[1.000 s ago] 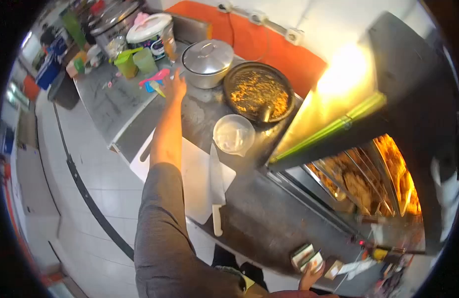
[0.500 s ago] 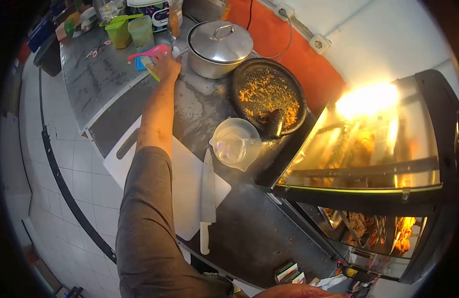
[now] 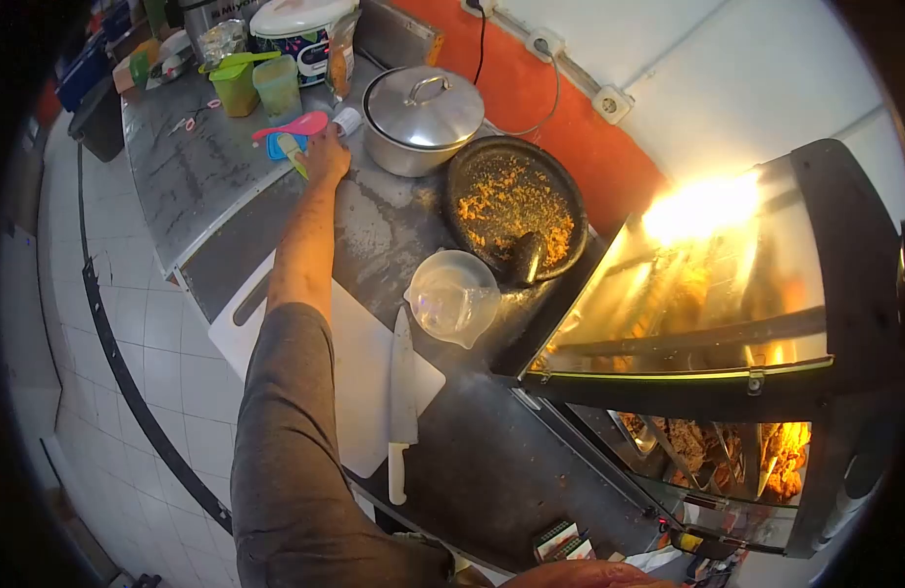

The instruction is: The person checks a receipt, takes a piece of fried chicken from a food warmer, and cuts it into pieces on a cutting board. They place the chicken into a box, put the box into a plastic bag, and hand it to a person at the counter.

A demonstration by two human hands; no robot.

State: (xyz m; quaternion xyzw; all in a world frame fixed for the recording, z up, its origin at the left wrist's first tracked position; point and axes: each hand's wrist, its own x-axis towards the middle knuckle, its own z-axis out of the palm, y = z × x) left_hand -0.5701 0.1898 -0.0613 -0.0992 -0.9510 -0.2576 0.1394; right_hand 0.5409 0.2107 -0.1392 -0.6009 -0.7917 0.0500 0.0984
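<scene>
Head view, and we start far left, where a dark bin (image 3: 97, 120) stands beside the end of the metal surface (image 3: 374, 230). Next come scissors (image 3: 186, 124), then a green tub (image 3: 239, 93) with a cloudy plastic cup (image 3: 278, 88) just beside it. Now the busy spot: a blue item (image 3: 275, 149) and a pink spoon (image 3: 300, 124) side by side, a pale, green-ended utensil (image 3: 290, 147) overlapping the blue, and right there our left hand (image 3: 327, 157), arm at full stretch. Its fingers curl beside the utensil, but we cannot tell whether they are clamped on it. A white cylinder (image 3: 347, 121) sits just past the knuckles. Under our arm we have 1 white cutting board (image 3: 364, 392), 1 big knife (image 3: 402, 382) on it, handle past the edge. Over to a lidded pot (image 3: 425, 103), a clear jug (image 3: 454, 304) near the knife's tip, and a dark mortar (image 3: 581, 211) of orange crumbs, pestle (image 3: 527, 261) inside. Far right, a lit food case (image 3: 668, 388) glows; our right hand is out of shot.
</scene>
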